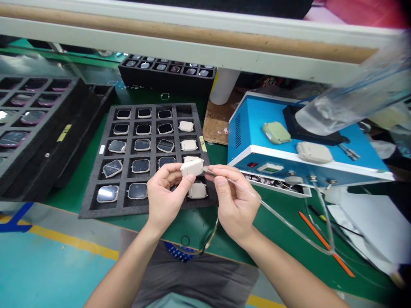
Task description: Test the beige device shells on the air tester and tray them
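over the foam tray [96, 204], left hand [165, 192] pinches a beige casing [192, 167].

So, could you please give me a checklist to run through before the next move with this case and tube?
1. Grip of left hand on case: ok.
2. Pinch of right hand on tube near its tip: ok.
3. Tip touching the case's edge: ok.
4. Tip fully seated in a port: cannot tell.
5. Free slot in tray, top right: ok.
6. Blue box switched on: cannot tell.
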The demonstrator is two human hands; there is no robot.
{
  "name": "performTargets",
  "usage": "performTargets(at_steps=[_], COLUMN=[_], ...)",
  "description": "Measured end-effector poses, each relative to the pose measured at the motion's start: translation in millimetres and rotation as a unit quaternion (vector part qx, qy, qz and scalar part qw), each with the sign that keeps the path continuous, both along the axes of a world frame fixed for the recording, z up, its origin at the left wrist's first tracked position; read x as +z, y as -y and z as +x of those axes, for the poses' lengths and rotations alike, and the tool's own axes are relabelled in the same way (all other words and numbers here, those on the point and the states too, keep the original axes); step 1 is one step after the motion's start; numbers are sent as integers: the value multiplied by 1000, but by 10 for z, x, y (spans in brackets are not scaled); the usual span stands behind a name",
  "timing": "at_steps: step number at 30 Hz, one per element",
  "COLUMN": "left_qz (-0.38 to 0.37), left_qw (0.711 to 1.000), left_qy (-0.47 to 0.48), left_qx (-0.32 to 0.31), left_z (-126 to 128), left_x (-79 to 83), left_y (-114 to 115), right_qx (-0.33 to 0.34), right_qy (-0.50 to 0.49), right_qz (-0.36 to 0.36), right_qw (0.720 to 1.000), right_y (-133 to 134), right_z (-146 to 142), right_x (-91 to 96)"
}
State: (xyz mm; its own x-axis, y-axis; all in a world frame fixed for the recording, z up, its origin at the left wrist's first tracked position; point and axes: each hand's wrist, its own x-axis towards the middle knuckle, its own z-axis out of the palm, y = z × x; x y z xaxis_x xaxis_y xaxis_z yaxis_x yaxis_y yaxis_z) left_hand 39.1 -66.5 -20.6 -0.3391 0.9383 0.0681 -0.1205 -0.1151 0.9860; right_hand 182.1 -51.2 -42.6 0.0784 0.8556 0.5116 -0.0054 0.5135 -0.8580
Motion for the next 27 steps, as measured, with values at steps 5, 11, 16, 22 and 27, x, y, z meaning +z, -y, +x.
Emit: performTargets(at_steps=[5,11,16,22,27], left_qz=[-7,-8,1,4,-4], left_qw=[1000,1000,1000,1000,1000], left_qy=[-10,-12,-22,-13,-19], left_qx=[2,1,3,6,11], left_z=[-6,-13,-30,-45,-45], left_x=[4,8,11,3,0], left_y=[12,15,8,-17,-39], right_qx=[11,13,15,26,24], right_qy=[-9,-4,1,-1,-2], right_qz=[-14,-18,-18,-8,-6], right_qw=[1000,1000,1000,1000,1000], right_y=[8,3,-18,-65,-73], right_z=[0,0,-8,-15,-17], right_x=[-1,-10,-6,-31,-20])
